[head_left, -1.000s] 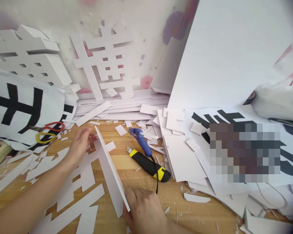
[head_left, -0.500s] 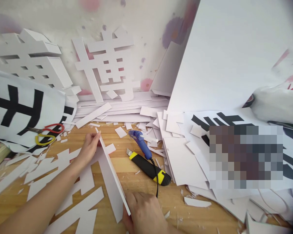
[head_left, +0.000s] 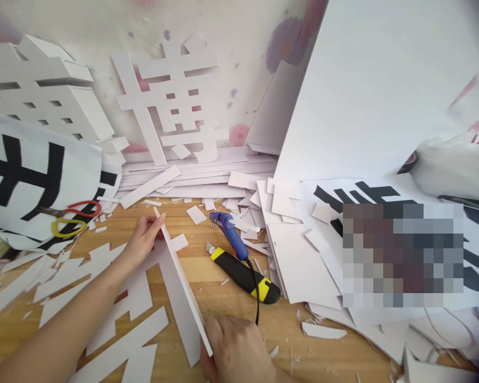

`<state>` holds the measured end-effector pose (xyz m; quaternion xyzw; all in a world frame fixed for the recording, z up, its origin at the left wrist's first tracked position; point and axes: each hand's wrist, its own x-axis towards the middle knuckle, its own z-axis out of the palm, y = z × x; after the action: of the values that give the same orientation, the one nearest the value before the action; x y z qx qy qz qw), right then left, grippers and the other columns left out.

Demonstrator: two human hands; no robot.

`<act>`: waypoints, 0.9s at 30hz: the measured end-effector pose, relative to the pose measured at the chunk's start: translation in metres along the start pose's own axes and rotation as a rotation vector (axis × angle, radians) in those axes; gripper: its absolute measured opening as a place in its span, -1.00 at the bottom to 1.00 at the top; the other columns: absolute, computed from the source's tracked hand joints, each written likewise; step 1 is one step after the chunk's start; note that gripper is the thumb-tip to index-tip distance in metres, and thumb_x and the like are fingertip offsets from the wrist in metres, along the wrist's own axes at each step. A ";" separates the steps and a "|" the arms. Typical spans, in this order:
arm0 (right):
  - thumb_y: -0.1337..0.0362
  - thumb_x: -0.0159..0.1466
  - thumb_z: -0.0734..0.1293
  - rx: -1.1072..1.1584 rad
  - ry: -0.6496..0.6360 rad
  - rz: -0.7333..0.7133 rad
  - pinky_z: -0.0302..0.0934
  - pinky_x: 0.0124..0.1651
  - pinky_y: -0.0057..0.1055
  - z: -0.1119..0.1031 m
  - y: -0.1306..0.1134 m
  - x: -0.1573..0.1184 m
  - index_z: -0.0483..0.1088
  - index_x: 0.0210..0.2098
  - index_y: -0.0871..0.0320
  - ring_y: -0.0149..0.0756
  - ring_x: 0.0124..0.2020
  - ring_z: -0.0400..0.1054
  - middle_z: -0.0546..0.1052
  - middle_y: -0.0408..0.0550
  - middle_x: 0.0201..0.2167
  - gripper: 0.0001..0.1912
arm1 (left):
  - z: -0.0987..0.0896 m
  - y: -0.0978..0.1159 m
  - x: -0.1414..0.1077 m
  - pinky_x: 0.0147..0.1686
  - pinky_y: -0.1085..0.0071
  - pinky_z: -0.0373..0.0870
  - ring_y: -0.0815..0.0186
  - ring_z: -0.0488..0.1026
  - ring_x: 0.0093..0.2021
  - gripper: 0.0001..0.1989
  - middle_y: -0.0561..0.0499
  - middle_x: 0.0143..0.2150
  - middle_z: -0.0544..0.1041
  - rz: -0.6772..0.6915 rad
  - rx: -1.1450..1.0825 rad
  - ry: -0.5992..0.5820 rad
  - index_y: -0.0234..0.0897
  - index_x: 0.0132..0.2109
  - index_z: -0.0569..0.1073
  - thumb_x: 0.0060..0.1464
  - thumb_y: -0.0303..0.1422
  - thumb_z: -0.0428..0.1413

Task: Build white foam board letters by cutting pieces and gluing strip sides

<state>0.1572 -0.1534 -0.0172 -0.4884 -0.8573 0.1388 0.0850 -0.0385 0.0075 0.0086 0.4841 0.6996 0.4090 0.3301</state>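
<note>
A long white foam board strip (head_left: pixel 184 282) stands on its edge, slanting across the wooden table. My left hand (head_left: pixel 146 234) pinches its far end between thumb and fingers. At the near end my right hand (head_left: pixel 235 346) is closed around the strip, its thumb partly hidden. White cut-out board pieces (head_left: pixel 115 343) lie flat to the left, partly under my left forearm. Just right of the strip rest a blue glue gun (head_left: pixel 231 234) and a black and yellow utility knife (head_left: pixel 243 276) with a little blade showing. The glue gun's cord crosses the knife.
Red and yellow-handled scissors (head_left: pixel 75 215) lie at the left on a sheet with black characters (head_left: pixel 27 165). White cut-out characters (head_left: pixel 179 101) lean against the wall. Stacked board offcuts (head_left: pixel 299 260) and a tall white panel (head_left: pixel 367 90) stand at the right. Scraps litter the table.
The view has shifted slightly, so things at the left appear a little further left. Both hands keep their hold on the strip, with almost no movement.
</note>
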 end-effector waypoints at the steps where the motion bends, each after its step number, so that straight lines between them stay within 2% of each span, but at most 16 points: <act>1: 0.38 0.04 0.30 -0.002 0.004 -0.002 0.09 -0.54 -0.44 0.000 0.000 0.000 0.26 -0.42 0.14 -0.31 -0.52 0.40 0.49 -0.12 -0.51 -0.89 | 0.000 0.000 0.000 -0.61 0.44 0.18 0.38 0.22 -0.59 -0.56 0.13 -0.54 0.32 -0.025 0.013 -0.035 -0.19 -0.33 0.27 -0.18 0.07 0.08; 10: 0.37 0.05 0.30 -0.011 0.044 -0.005 0.08 -0.54 -0.43 0.003 0.001 -0.003 0.24 -0.42 0.12 -0.32 -0.52 0.39 0.48 -0.14 -0.52 -0.88 | -0.002 0.008 -0.003 -0.58 0.47 0.16 0.40 0.23 -0.55 -0.58 0.14 -0.51 0.31 -0.138 0.007 -0.105 -0.15 -0.30 0.23 -0.16 0.06 0.07; 19: 0.39 0.06 0.24 0.025 0.165 -0.010 0.03 -0.51 -0.45 0.006 0.003 -0.006 0.23 -0.47 0.11 -0.36 -0.54 0.35 0.47 -0.18 -0.56 -0.93 | 0.000 0.002 -0.001 -0.58 0.45 0.17 0.31 0.34 -0.46 -0.59 0.09 -0.48 0.37 -0.076 0.029 -0.063 -0.16 -0.32 0.24 -0.13 0.07 0.05; 24: 0.37 0.00 0.25 0.120 0.220 0.023 -0.02 -0.54 -0.46 -0.001 0.007 -0.013 0.19 -0.53 0.10 -0.40 -0.58 0.30 0.42 -0.22 -0.60 -0.91 | -0.001 -0.004 -0.001 -0.56 0.42 0.19 0.34 0.32 -0.51 -0.55 0.08 -0.49 0.35 -0.024 -0.012 -0.062 -0.19 -0.35 0.23 -0.11 0.12 -0.01; 27: 0.38 0.02 0.24 0.155 0.222 -0.030 -0.03 -0.54 -0.47 -0.006 0.010 -0.016 0.17 -0.53 0.10 -0.42 -0.58 0.29 0.41 -0.22 -0.61 -0.89 | -0.002 -0.007 -0.001 -0.54 0.44 0.20 0.32 0.36 -0.45 -0.57 0.10 -0.48 0.36 -0.022 -0.027 -0.087 -0.18 -0.32 0.24 -0.14 0.08 0.06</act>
<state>0.1749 -0.1614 -0.0151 -0.4797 -0.8366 0.1486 0.2189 -0.0427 0.0045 0.0031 0.4892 0.6843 0.3932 0.3712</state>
